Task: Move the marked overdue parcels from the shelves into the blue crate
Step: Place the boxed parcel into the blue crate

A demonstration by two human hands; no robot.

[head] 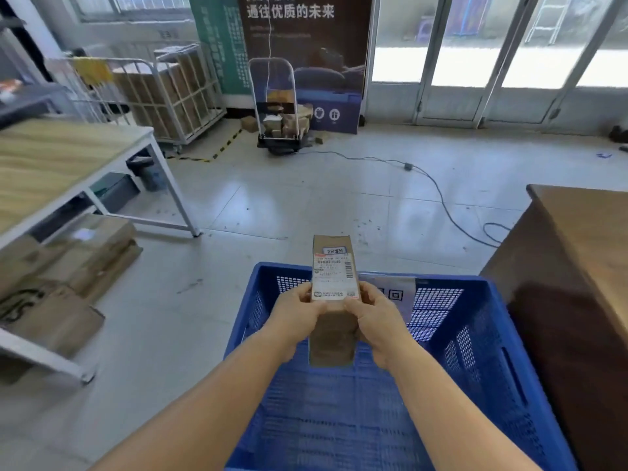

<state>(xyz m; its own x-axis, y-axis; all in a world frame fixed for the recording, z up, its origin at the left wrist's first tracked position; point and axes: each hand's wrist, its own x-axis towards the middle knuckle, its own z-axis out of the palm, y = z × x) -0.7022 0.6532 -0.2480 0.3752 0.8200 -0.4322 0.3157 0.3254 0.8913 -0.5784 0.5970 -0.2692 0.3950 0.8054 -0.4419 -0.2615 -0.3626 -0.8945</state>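
A narrow brown cardboard parcel [334, 266] with a white shipping label and a small marked sticker near its far end hangs above the blue crate [482, 334]. My left hand [299, 312] grips its left side and my right hand [373, 312] grips its right side, thumbs on the label's near edge. The crate is a perforated plastic one standing on the floor below my arms. A flat pale parcel [394, 287] leans inside it against the far wall.
A white-framed table [68, 154] stands at the left with brown parcels [68, 266] piled under and beside it. A brown wooden desk [577, 266] adjoins the crate's right side. Farther off are wire cage trolleys [170, 93], a hand cart [278, 117] and a floor cable [441, 198].
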